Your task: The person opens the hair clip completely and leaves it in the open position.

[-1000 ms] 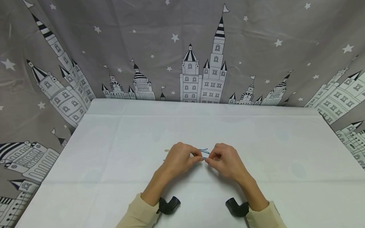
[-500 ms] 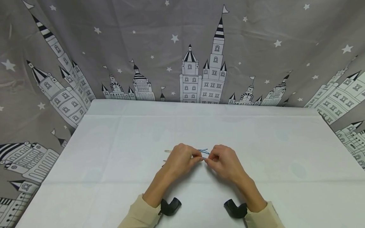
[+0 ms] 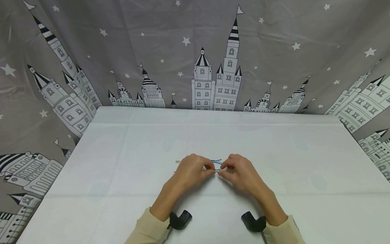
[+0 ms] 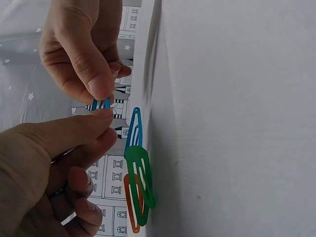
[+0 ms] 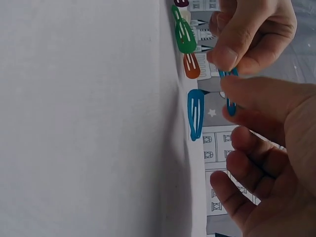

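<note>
A blue snap hair clip [image 5: 231, 106] is between both hands, above the table. My left hand [image 3: 191, 171] pinches one end of it with thumb and finger. From the other side, the thumb and forefinger of my right hand [image 3: 240, 172] pinch the clip, the other fingers of that hand being loosely curled. Most of the clip is covered by fingertips; a short blue part shows in the left wrist view. Just beyond the hands, another blue clip [image 5: 196, 113] lies on the table.
Green clips [image 4: 139, 173] and an orange clip [image 4: 129, 197] lie grouped on the white table [image 3: 274, 152]. A dark purple clip [image 5: 181, 2] is cut off at the right wrist view's top edge. A grey castle-print cloth [image 3: 122, 44] hangs behind.
Both hands stay nearly in place. The right fingertips have shifted slightly, and a bit more of the held blue clip shows between the hands.
</note>
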Action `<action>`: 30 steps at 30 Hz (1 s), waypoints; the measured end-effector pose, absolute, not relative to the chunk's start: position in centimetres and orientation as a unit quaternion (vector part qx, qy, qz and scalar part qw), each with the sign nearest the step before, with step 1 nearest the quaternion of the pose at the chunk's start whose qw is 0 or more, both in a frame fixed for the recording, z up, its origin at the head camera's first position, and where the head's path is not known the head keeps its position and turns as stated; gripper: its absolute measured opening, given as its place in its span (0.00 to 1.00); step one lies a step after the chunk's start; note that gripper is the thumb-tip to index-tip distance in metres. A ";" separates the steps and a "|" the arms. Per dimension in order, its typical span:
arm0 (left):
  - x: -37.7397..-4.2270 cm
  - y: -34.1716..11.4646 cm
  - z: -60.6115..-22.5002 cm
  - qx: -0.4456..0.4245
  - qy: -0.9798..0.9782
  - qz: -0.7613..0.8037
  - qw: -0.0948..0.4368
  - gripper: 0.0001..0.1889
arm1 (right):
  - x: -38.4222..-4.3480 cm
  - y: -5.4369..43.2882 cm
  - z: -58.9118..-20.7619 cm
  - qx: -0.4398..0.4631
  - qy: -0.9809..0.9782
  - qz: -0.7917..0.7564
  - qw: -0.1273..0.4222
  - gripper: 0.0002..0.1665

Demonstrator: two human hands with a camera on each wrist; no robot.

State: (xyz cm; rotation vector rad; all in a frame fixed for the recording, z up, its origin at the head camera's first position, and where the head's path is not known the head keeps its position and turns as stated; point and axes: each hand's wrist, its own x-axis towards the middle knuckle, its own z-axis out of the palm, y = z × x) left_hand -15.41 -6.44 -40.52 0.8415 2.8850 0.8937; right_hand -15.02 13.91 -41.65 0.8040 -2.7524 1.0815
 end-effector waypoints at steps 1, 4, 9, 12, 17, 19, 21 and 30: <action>-15.4 -6.5 -40.5 0.268 0.920 0.285 0.006 0.02 | -15.0 14.0 -41.6 0.263 -0.898 0.352 0.036 0.05; -15.4 -6.6 -40.5 0.271 0.919 0.287 0.008 0.02 | -15.0 14.1 -41.6 0.268 -0.897 0.351 0.027 0.04; -15.4 -6.6 -40.5 0.272 0.917 0.290 0.009 0.02 | -15.0 14.3 -41.5 0.271 -0.896 0.351 0.010 0.04; -15.5 -6.7 -40.5 0.271 0.917 0.291 0.009 0.02 | -15.0 14.3 -41.5 0.270 -0.896 0.352 0.004 0.04; -15.6 -6.9 -40.6 0.271 0.916 0.295 0.020 0.01 | -15.0 14.4 -41.6 0.266 -0.898 0.351 0.002 0.05; -15.6 -6.9 -40.6 0.271 0.915 0.297 0.026 0.01 | -15.0 14.4 -41.6 0.265 -0.899 0.349 0.001 0.05; -15.6 -7.0 -40.6 0.270 0.915 0.297 0.032 0.02 | -15.0 14.4 -41.6 0.264 -0.899 0.349 0.002 0.05; -15.7 -7.2 -40.8 0.265 0.914 0.303 0.051 0.04 | -15.1 14.4 -41.7 0.257 -0.901 0.349 0.010 0.06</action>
